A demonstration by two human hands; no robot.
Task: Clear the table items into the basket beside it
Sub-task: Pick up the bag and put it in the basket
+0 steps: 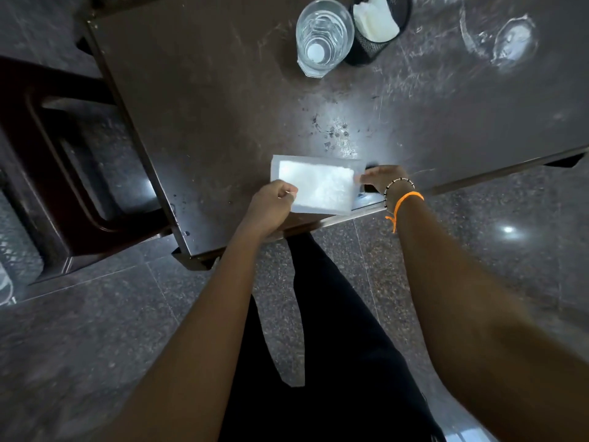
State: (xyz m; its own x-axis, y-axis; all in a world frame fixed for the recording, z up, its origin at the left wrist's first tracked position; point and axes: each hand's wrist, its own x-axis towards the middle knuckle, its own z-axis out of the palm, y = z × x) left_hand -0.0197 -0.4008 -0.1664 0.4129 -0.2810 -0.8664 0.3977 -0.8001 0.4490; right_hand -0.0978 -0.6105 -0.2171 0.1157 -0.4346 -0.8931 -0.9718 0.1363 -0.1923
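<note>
A white rectangular tray [318, 183] lies at the near edge of the dark table [207, 100]. My left hand [271, 202] grips its near left corner. My right hand [382, 180], with a beaded band and an orange cord at the wrist, pinches its right edge. Something small and dark sits under my right hand, mostly hidden. At the far side stand a stack of clear glasses [323, 36] and a black mesh holder [379, 30] with white napkins. A clear glass [506, 36] lies at the far right, blurred. No basket is in view.
A dark wooden chair [63, 161] stands left of the table. Crumbs and scratches [338, 135] mark the tabletop beyond the tray. The floor is speckled grey stone [95, 330]. My legs in black trousers [334, 362] stand right at the table's near edge.
</note>
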